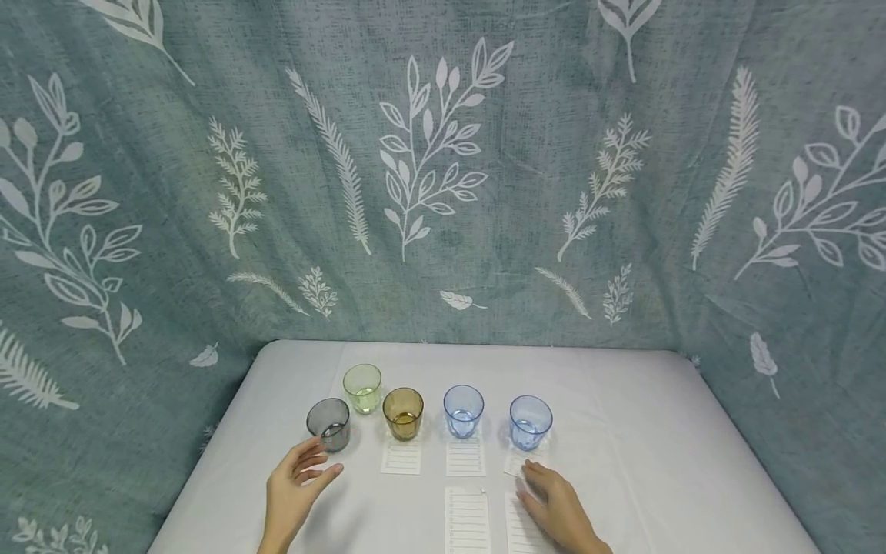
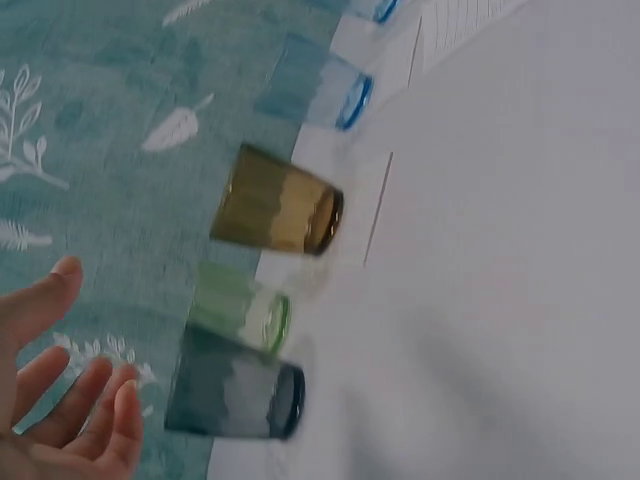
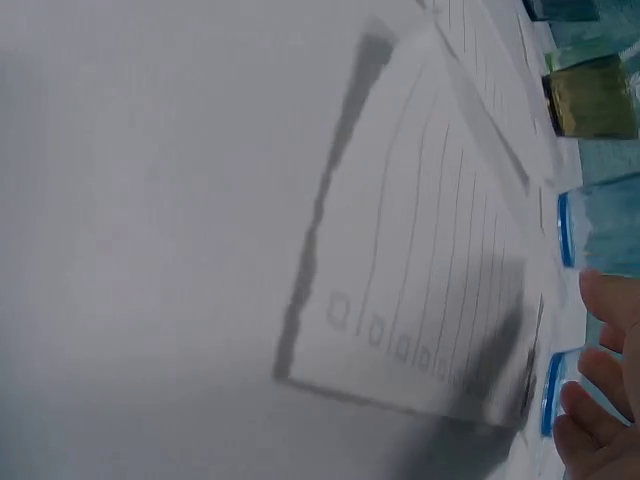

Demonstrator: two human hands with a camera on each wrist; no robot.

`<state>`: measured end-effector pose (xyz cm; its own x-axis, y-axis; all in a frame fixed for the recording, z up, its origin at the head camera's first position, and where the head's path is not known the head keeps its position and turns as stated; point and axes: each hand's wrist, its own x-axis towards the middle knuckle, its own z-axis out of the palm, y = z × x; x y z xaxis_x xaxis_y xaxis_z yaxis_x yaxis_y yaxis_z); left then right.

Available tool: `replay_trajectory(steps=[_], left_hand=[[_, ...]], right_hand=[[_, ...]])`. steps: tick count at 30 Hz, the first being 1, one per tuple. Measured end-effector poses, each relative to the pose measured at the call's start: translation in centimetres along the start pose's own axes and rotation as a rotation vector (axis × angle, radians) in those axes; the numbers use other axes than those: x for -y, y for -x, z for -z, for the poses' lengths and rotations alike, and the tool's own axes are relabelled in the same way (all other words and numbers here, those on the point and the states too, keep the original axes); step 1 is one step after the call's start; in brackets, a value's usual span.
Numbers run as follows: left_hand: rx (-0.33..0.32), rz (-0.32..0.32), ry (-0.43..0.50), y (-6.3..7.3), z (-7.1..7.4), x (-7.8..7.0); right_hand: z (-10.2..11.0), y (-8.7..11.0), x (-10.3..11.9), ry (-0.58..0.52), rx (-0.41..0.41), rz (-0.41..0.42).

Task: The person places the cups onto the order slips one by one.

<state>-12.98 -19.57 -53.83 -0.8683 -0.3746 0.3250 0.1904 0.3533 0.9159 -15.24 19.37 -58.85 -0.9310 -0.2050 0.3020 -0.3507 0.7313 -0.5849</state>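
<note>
Nearest my left hand [image 1: 299, 486] is a smoky grey glass [image 1: 329, 425]; the thumb stands apart from the loosely bent fingers, and nothing is between them. In the left wrist view the same grey glass [image 2: 235, 385] is to the right of the fingertips. My right hand [image 1: 559, 509] hovers low over a lined checklist sheet [image 1: 521, 523], holding nothing. Beyond its fingers, a blue glass [image 1: 530, 425] stands on a small lined sheet [image 1: 514, 462]. The right wrist view shows the large checklist sheet [image 3: 420, 250] with the hand's shadow across it.
A green glass [image 1: 363, 388] stands behind the grey one. An amber glass [image 1: 403, 414] and another blue glass [image 1: 464, 412] stand on lined sheets in the middle. Another checklist sheet [image 1: 467, 517] lies in front. Behind the white table [image 1: 644, 446] hangs a leaf-patterned curtain [image 1: 526, 177].
</note>
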Motion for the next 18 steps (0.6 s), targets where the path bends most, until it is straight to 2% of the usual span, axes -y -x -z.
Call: replay_trajectory(steps=[5,8,10,13,16,18], left_hand=[[-0.215,0.027,-0.122,-0.4,1.5,4.8],[-0.28,0.076,-0.179,-0.5,1.9,5.9],[-0.302,0.094,-0.185,-0.4,1.9,5.8],[-0.299,0.148,-0.203,-0.3,1.7,5.0],[-0.264,0.178,-0.179,-0.4,1.4,3.9],[-0.22,0.185,-0.162,-0.5,1.3,2.8]], right_hand=[[-1.1,0.5,2.5,0.003,0.048,0.072],[-2.3,0.7,4.0,0.025,0.063,0.176],[-3.4,0.9,5.0,0.05,0.054,0.261],[-5.2,1.1,6.2,0.092,0.019,0.382],[-6.9,1.0,7.3,0.128,0.027,0.491],[-7.7,1.0,8.0,0.156,0.068,0.538]])
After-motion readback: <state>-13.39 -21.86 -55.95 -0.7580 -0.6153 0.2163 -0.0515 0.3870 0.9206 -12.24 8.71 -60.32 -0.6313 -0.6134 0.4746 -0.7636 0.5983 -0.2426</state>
